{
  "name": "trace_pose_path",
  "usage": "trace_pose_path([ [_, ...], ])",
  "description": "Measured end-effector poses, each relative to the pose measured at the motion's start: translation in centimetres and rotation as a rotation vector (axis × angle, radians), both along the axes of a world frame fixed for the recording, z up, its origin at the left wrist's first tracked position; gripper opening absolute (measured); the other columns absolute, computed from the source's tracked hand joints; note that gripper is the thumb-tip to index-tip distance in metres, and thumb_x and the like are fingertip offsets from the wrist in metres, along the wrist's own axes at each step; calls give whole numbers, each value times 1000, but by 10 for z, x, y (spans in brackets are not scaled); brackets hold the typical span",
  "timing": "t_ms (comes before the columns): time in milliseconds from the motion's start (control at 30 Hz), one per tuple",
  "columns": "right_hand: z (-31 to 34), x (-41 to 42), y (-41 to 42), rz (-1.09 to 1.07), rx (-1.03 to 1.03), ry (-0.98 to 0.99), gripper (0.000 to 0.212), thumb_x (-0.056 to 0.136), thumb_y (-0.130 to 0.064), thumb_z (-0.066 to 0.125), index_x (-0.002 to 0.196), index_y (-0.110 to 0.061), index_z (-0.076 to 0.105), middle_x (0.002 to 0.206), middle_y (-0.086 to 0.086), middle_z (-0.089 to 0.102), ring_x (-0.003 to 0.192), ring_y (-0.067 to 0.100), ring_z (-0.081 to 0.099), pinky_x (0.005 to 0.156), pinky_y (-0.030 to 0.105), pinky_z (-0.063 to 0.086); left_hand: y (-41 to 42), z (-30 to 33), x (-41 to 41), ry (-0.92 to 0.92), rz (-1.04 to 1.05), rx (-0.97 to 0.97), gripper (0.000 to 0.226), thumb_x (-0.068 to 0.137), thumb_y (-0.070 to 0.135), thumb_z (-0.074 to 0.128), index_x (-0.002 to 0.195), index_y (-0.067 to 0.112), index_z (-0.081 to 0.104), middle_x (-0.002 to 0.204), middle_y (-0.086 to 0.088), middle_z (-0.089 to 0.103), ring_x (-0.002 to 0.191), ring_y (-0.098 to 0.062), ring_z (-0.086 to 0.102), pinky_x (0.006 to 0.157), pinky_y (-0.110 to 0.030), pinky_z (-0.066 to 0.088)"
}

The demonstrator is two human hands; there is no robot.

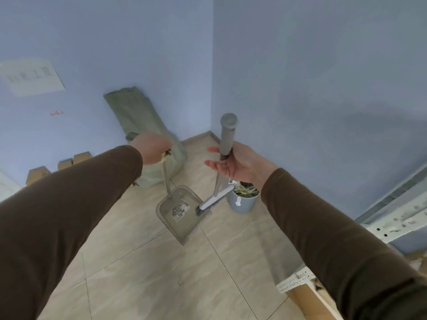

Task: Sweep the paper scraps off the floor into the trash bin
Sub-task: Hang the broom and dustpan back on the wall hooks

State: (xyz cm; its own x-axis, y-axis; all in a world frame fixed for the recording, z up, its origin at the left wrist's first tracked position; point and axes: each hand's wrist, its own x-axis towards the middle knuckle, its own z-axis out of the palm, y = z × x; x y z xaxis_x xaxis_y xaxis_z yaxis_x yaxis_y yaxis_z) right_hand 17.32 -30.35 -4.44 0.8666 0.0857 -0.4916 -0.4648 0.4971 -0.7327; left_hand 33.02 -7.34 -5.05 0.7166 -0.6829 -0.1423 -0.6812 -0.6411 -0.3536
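The left hand is blurred and seen from the back, fingers curled over the top of the dustpan handle, which it hides. The right hand holds the grey broom handle loosely, thumb behind it and fingers half spread; whether the grip is firm I cannot tell. Scraps lie in the grey pan, a pale smudged patch, with the broom's bristles touching the pan's right edge. Just beside stands a pale blue bin with scraps and a white object inside, partly hidden behind the right wrist. A green sack leans in the corner.
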Motion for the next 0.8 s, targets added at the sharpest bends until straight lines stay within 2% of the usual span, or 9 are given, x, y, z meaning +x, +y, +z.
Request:
trace_pose_path([
  [100,8,28,0,19,-66,-30,48,105,-41,39,112,0,64,111,33,64,67,26,71,51,26,59,-2,8,13,-49,-17,-11,15,88,12,58,102,16,64,100,-3,64,94,-24,62,77,-35,50],
  [200,21,58,-4,20,-152,-73,42,103,-37,37,96,-2,59,110,36,66,67,28,72,47,24,57,-9,10,36,-85,-15,-77,16,83,15,63,99,15,65,97,-1,57,90,-24,60,75,-36,49],
  [300,38,94,-16,22,-228,-117,41,102,-40,33,93,-6,54,104,33,69,70,29,74,47,24,55,-21,12,70,-152,-65,-40,22,82,26,67,103,19,63,99,2,57,94,-21,59,81,-37,48],
  [400,55,139,-30,40,-296,-148,56,101,-58,28,97,-8,52,103,31,71,77,32,74,48,25,56,-35,20,115,-312,-135,80,29,85,39,67,111,29,60,107,9,66,109,-18,56,98,-39,38],
  [467,67,169,-40,43,-374,-186,73,93,-74,17,100,-9,50,102,29,72,81,34,74,53,27,55,-47,31,149,-412,-197,103,30,83,40,70,109,31,61,102,11,68,112,-19,53,104,-42,33],
  [567,93,212,-61,52,-541,-260,86,82,-86,11,103,-11,47,101,23,74,86,36,74,59,30,56,-69,55,197,-472,-304,128,24,81,41,73,99,28,64,89,11,64,105,-20,51,87,-34,40],
  [633,115,236,-78,53,-671,-298,80,83,-85,18,107,-14,47,99,18,76,88,34,75,65,33,56,-88,69,225,-447,-282,102,27,85,41,71,105,25,62,98,9,60,103,-21,53,70,-32,39],
  [700,134,258,-98,33,-817,-307,63,93,-72,32,111,-13,48,94,14,77,83,29,76,65,32,56,-111,80,252,-328,-206,9,27,89,29,68,113,20,57,110,4,56,89,-22,55,61,-33,38],
  [800,152,292,-130,-26,-1110,-301,52,102,-53,36,113,-6,55,72,11,75,55,19,70,51,24,52,-150,92,292,-93,-234,-213,27,86,14,70,110,15,57,116,-2,52,74,-18,44,63,-33,41],
])
